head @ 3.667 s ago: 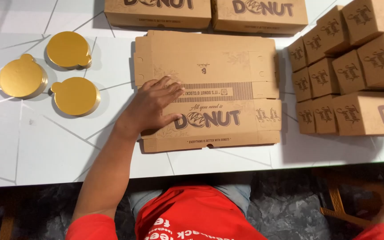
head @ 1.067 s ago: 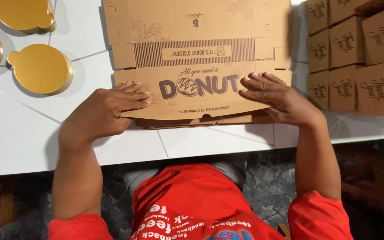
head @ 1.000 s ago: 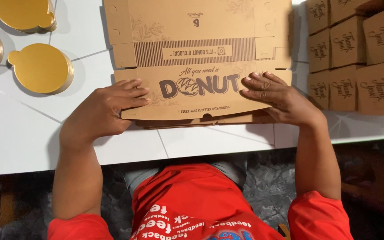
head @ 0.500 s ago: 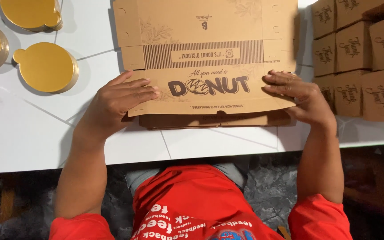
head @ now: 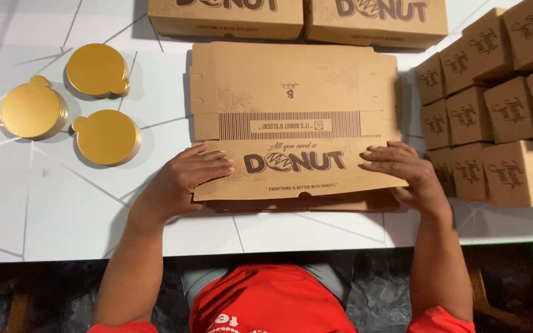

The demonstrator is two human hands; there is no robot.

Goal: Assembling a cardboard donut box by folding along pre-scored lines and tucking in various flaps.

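light: bright, even, from above | shadows: soft, short, beside the gold discs (head: 106,137) and boxes | glare: mild sheen on discs | focus: sharp on table (head: 44,209) | floor below near edge: dim

Red short-sleeved shirt with white lettering, bare forearms.

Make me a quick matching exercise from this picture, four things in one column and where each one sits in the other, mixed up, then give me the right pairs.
Things:
1. gold round boards
2. small brown boxes
3. flat box blank
4. two long closed boxes

Places:
A. stacked at the right edge of the white table
B. at the far edge, side by side
C. left part of the table
D. middle, under the left hand and right hand

Pairs: 1-C, 2-A, 3-D, 4-B
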